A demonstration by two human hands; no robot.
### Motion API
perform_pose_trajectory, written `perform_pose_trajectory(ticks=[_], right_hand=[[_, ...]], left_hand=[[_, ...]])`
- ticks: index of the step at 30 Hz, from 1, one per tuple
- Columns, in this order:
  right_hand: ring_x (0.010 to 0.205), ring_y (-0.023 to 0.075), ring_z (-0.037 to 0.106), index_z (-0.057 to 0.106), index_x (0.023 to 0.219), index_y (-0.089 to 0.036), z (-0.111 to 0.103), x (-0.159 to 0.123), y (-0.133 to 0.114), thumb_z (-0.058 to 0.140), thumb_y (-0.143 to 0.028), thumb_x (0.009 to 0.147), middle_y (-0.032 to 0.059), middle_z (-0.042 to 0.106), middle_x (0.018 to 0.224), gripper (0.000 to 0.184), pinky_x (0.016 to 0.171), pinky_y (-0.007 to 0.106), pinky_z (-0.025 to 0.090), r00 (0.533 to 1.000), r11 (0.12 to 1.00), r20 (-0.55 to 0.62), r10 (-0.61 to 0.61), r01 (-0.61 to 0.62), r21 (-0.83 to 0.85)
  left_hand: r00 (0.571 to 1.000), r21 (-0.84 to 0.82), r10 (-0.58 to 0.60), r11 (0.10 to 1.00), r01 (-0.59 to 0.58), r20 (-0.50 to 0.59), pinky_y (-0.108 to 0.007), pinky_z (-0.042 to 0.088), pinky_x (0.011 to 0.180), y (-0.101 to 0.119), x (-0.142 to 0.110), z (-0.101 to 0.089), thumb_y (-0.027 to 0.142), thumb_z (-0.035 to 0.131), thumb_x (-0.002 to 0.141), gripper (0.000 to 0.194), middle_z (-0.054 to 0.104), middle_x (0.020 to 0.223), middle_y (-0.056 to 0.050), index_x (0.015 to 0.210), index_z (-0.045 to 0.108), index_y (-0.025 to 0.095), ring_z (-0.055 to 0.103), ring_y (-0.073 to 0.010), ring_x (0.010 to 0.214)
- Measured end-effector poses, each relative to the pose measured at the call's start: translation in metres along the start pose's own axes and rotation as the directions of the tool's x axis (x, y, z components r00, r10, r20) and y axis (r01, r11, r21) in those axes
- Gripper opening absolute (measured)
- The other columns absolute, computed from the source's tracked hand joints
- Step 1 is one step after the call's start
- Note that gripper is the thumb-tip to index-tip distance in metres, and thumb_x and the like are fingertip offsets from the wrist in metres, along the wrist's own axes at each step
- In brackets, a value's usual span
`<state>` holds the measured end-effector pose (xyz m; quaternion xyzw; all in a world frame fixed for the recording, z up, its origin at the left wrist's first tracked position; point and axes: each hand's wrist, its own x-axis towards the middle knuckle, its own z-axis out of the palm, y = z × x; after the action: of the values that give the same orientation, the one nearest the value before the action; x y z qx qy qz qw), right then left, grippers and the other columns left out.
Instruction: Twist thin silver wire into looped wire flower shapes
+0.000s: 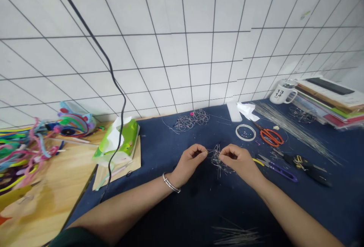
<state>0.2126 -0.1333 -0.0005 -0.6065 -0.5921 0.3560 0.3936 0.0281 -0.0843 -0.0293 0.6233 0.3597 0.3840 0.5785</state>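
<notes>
Between my two hands is a tangled piece of thin silvery wire (218, 160), bent into loops with loose ends sticking out. My left hand (193, 161) pinches thumb and forefinger together at its left side, on what looks like a wire end. On the other side, my right hand (239, 161) is closed with its fingertips on the wire loops. Both hands are just above the dark blue cloth (167, 148). Beside my right hand lie purple-handled snips (281, 171) and a yellow-handled tool (258, 162), partly hidden by that hand.
Behind are finished-looking wire tangles (184, 123). To the right lie a white ring dish (245, 133), orange scissors (271, 137), black pliers (307, 167), long wires (295, 131) and a mug (283, 92). A tissue pack (119, 141) and black cable (113, 76) are left; cut wires (237, 235) lie in front.
</notes>
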Motion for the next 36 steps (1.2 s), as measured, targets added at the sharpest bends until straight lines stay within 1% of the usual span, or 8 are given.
perform_pose_trajectory(ticks=[6, 11, 15, 19, 23, 25, 30, 36], right_hand=[[0.064, 0.0117, 0.049, 0.061, 0.074, -0.017, 0.0, 0.004, 0.007, 0.061, -0.03, 0.071, -0.001, 0.055, 0.069, 0.013, 0.06, 0.024, 0.038, 0.996, 0.967, 0.064, 0.064, -0.077, 0.241], [0.066, 0.0122, 0.048, 0.061, 0.076, -0.017, 0.002, 0.006, 0.012, 0.064, -0.032, 0.069, -0.0004, 0.055, 0.071, 0.017, 0.062, 0.025, 0.039, 0.995, 0.938, 0.07, 0.069, -0.088, 0.336], [0.066, 0.0123, 0.048, 0.062, 0.077, -0.017, 0.003, 0.006, 0.014, 0.066, -0.032, 0.068, -0.0002, 0.055, 0.072, 0.018, 0.063, 0.025, 0.039, 0.996, 0.922, 0.065, 0.061, -0.081, 0.378], [0.067, 0.0122, 0.047, 0.062, 0.076, -0.018, 0.006, 0.006, 0.015, 0.067, -0.031, 0.067, -0.0001, 0.054, 0.074, 0.017, 0.064, 0.025, 0.039, 0.997, 0.909, 0.074, 0.039, -0.066, 0.411], [0.07, 0.0124, 0.047, 0.061, 0.074, -0.017, 0.009, 0.006, 0.016, 0.067, -0.029, 0.068, 0.0002, 0.053, 0.077, 0.014, 0.067, 0.026, 0.039, 0.996, 0.902, 0.093, 0.012, -0.051, 0.428], [0.071, 0.0128, 0.047, 0.061, 0.074, -0.017, 0.01, 0.006, 0.015, 0.067, -0.029, 0.068, 0.0005, 0.053, 0.078, 0.014, 0.067, 0.026, 0.04, 0.995, 0.904, 0.102, 0.0, -0.044, 0.426], [0.071, 0.0129, 0.047, 0.06, 0.073, -0.017, 0.009, 0.005, 0.012, 0.067, -0.029, 0.069, 0.0004, 0.052, 0.078, 0.014, 0.067, 0.026, 0.039, 0.993, 0.914, 0.113, -0.019, -0.028, 0.405], [0.068, 0.0109, 0.044, 0.06, 0.074, -0.017, 0.008, 0.004, 0.011, 0.065, -0.027, 0.071, -0.0009, 0.051, 0.073, 0.012, 0.063, 0.024, 0.035, 0.992, 0.908, 0.124, 0.02, -0.07, 0.414]], left_hand=[[0.999, 0.002, 0.024, 1.0, -0.024, -0.022, -0.025, 0.039, 0.07, -0.003, -0.003, -0.001, 0.034, 0.053, 0.081, 0.021, 0.058, 0.079, -0.003, 0.08, 0.06, 0.014, 0.05, -0.0144, 0.075], [0.993, 0.082, 0.098, 0.992, -0.093, -0.059, -0.026, 0.038, 0.073, -0.004, -0.007, -0.001, 0.034, 0.05, 0.083, 0.022, 0.057, 0.079, -0.004, 0.078, 0.06, 0.015, 0.049, -0.0147, 0.076], [0.988, 0.188, 0.147, 0.973, -0.137, -0.041, -0.027, 0.038, 0.072, -0.001, -0.009, -0.002, 0.033, 0.051, 0.082, 0.021, 0.057, 0.076, -0.004, 0.075, 0.062, 0.016, 0.049, -0.0148, 0.074], [0.992, 0.253, 0.126, 0.961, -0.115, -0.03, -0.026, 0.038, 0.068, -0.001, -0.009, -0.002, 0.033, 0.055, 0.079, 0.018, 0.057, 0.076, -0.004, 0.076, 0.063, 0.017, 0.05, -0.0147, 0.071], [0.998, 0.144, 0.037, 0.989, -0.028, -0.056, -0.024, 0.038, 0.059, -0.006, -0.007, 0.001, 0.034, 0.06, 0.075, 0.021, 0.056, 0.073, -0.001, 0.087, 0.059, 0.017, 0.048, -0.0124, 0.065], [0.999, 0.115, 0.019, 0.993, -0.013, -0.05, -0.023, 0.037, 0.058, -0.007, -0.007, 0.001, 0.034, 0.06, 0.074, 0.021, 0.056, 0.072, -0.001, 0.087, 0.059, 0.017, 0.048, -0.0119, 0.064], [0.999, 0.129, 0.044, 0.991, -0.044, 0.0, -0.024, 0.038, 0.064, -0.004, -0.005, -0.001, 0.03, 0.06, 0.075, 0.015, 0.055, 0.075, -0.002, 0.075, 0.058, 0.015, 0.049, -0.0126, 0.068], [0.998, 0.11, 0.063, 0.992, -0.062, -0.003, -0.024, 0.037, 0.066, -0.003, -0.005, -0.004, 0.027, 0.053, 0.08, 0.014, 0.05, 0.073, 0.0, 0.075, 0.054, 0.015, 0.046, -0.0115, 0.069]])
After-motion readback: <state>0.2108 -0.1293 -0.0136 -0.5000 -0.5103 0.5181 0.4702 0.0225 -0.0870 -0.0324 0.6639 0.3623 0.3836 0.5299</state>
